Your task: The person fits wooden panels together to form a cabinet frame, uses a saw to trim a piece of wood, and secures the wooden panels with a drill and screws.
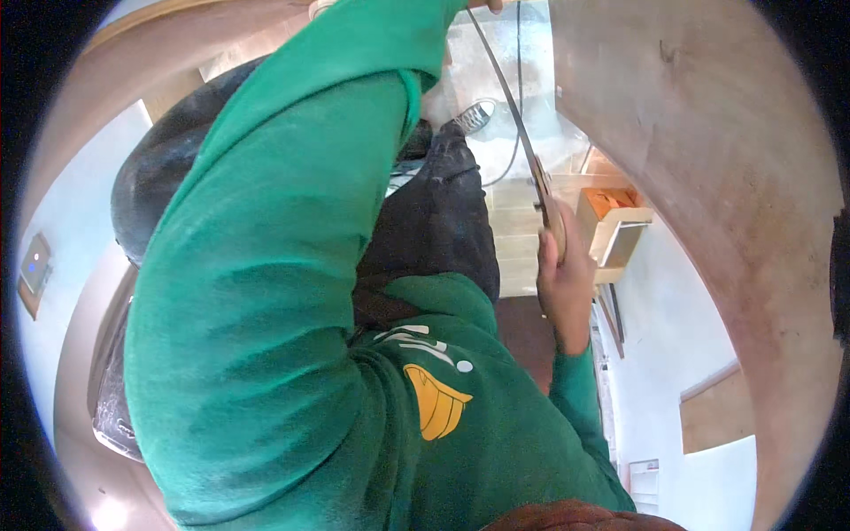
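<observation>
My right hand (pixel 567 283) is closed around the wooden handle of a long, thin-bladed tool that looks like a handsaw (pixel 512 102), seen nearly edge-on. Its dark blade slants up and to the left, reaching the top edge of the picture. Beside the blade's far end, a small part of my left hand (pixel 494 5) shows at that top edge; its fingers are mostly cut off. My left arm, in a green sleeve (pixel 266 230), stretches across the left half. Whether the left hand touches the blade cannot be made out.
A large brown board (pixel 691 124) rises along the right. Beyond my right hand stands a light wooden box (pixel 611 234) with an orange thing (pixel 613 202) inside. A black cable (pixel 517 115) runs over the floor near a dark sneaker (pixel 475 116). A rounded black thing (pixel 159 177) is at left.
</observation>
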Available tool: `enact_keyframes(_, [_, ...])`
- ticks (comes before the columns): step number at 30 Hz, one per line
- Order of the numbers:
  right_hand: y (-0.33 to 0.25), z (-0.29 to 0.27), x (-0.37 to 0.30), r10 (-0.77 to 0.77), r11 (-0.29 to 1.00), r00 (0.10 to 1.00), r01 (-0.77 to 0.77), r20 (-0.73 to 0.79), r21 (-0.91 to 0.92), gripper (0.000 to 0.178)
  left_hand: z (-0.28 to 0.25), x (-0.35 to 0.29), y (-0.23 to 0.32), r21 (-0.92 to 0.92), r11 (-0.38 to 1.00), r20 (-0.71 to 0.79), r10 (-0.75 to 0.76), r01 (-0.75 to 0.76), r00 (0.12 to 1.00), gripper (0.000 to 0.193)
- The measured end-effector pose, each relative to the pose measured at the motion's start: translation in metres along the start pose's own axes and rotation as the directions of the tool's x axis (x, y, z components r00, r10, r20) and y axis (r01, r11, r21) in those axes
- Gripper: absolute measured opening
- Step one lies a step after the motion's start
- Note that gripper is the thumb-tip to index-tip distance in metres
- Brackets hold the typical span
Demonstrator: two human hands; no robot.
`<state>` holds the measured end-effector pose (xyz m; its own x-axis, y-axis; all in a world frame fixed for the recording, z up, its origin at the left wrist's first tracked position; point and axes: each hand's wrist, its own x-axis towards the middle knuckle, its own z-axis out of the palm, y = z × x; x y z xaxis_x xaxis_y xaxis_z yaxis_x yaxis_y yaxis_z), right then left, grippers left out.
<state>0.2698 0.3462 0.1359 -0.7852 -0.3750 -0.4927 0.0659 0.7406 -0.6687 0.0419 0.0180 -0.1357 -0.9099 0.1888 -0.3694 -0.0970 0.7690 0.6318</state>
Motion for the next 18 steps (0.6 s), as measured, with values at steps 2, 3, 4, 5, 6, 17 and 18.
enact_keyframes(2, [-0.005,-0.013,-0.015,0.134,0.991,0.989,-0.135,0.057,0.007,0.040,0.001,0.000,0.000,0.008,1.000,-0.005,-0.003,0.003,1.000,0.097])
enact_keyframes(3, [-0.006,-0.006,0.001,0.001,1.000,1.000,-0.001,-0.008,-0.022,0.041,-0.001,-0.002,0.001,0.011,1.000,-0.007,-0.005,0.005,1.000,0.098])
enact_keyframes(4, [-0.006,0.008,0.029,0.012,0.996,1.000,-0.012,0.005,-0.086,0.041,-0.001,-0.005,-0.001,0.004,1.000,-0.010,-0.007,0.007,1.000,0.098])
enact_keyframes(5, [-0.001,0.028,0.063,0.028,0.990,1.000,-0.027,0.008,-0.141,0.041,0.000,-0.005,0.000,0.006,1.000,-0.009,-0.005,0.005,1.000,0.099])
enact_keyframes(6, [0.002,0.047,0.101,0.001,1.000,1.000,-0.001,0.000,0.024,0.040,-0.002,-0.003,0.002,0.014,1.000,-0.006,0.005,-0.005,1.000,0.100])
enact_keyframes(17, [0.015,0.027,0.018,-0.090,0.995,0.992,0.086,-0.087,-0.052,0.046,0.006,-0.002,-0.005,0.033,0.999,-0.021,-0.017,0.017,1.000,0.107])
enact_keyframes(18, [0.012,0.016,0.001,-0.025,0.999,0.999,0.023,-0.047,-0.045,0.047,0.007,-0.002,-0.007,0.032,0.999,-0.021,-0.019,0.019,1.000,0.108])
